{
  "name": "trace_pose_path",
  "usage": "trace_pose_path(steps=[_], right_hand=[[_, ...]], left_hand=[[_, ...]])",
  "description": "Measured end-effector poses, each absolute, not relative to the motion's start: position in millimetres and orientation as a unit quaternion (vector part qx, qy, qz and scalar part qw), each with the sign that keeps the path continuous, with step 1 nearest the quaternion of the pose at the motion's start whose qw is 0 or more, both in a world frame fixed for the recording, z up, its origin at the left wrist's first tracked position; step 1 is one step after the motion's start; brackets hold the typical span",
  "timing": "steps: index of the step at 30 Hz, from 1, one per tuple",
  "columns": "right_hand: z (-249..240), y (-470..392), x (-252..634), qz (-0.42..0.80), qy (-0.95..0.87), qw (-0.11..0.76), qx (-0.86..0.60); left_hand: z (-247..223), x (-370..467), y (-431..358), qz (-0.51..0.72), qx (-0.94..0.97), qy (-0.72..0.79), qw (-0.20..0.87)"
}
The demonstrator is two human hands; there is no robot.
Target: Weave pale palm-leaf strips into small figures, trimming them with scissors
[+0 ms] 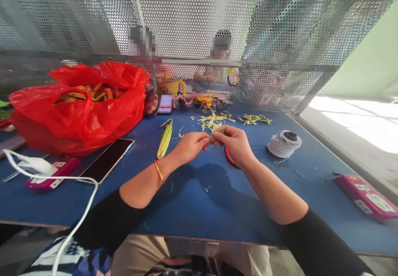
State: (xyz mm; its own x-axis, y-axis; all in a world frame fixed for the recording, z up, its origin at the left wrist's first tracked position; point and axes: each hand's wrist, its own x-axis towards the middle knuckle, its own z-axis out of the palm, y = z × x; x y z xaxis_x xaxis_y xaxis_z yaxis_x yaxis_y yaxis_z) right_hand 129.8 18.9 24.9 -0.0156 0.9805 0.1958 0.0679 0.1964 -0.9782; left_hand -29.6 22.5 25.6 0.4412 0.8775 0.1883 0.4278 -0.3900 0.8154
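Over the middle of the blue table point(199, 209), my left hand point(193, 145) and my right hand point(234, 143) meet fingertip to fingertip. Both pinch a small green strip point(212, 135), mostly hidden by the fingers; it resembles the husk pieces nearby. Beneath my right hand shows a red curved handle point(229, 156), its other part covered. A pale green corn husk point(165, 139) lies left of my hands. Just beyond them is a loose pile of pale husk strips point(211, 120), and to its right a small heap of green pieces point(255, 119). A spool of white thread point(284, 144) stands to the right.
A bulging red plastic bag point(81, 118) fills the left side. Near it lie a dark phone point(107, 159) and a magenta power strip point(52, 176) with a white cable; another power strip point(367, 195) sits right. A perforated metal screen point(199, 23) rises behind, with people beyond.
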Motion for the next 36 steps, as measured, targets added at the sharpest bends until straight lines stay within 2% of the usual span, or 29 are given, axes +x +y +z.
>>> trace_pose_path(steps=[8,10,12,14,15,17,20,21,24,29,36], right_hand=[[21,22,129,0.409,-0.563,0.535,-0.480],[28,27,141,0.370,-0.583,0.531,-0.491],[37,33,163,0.274,-0.608,0.536,-0.517],[44,36,191,0.132,-0.629,0.504,-0.577],[45,36,205,0.053,-0.635,0.460,-0.618],[41,32,230,-0.047,-0.643,0.318,-0.695],[26,26,250,-0.007,-0.657,0.095,-0.748],[19,26,253,0.006,-0.661,0.069,-0.748],[4,28,254,0.021,-0.670,0.045,-0.741],[-8,35,253,0.035,-0.673,0.045,-0.737],[-12,36,254,0.038,-0.632,0.109,-0.766]], left_hand=[[24,-31,22,0.254,0.828,0.476,0.154],[24,-32,21,0.240,0.836,0.482,0.101],[24,-32,21,0.240,0.836,0.487,0.080],[26,-31,21,0.266,0.821,0.491,0.119],[27,-31,21,0.280,0.804,0.494,0.176],[29,-29,22,0.291,0.739,0.492,0.357],[31,-27,23,0.316,0.582,0.469,0.584],[31,-27,23,0.322,0.540,0.460,0.627],[31,-25,23,0.331,0.470,0.451,0.683],[30,-25,21,0.317,0.455,0.445,0.703],[28,-25,22,0.309,0.455,0.442,0.708]])
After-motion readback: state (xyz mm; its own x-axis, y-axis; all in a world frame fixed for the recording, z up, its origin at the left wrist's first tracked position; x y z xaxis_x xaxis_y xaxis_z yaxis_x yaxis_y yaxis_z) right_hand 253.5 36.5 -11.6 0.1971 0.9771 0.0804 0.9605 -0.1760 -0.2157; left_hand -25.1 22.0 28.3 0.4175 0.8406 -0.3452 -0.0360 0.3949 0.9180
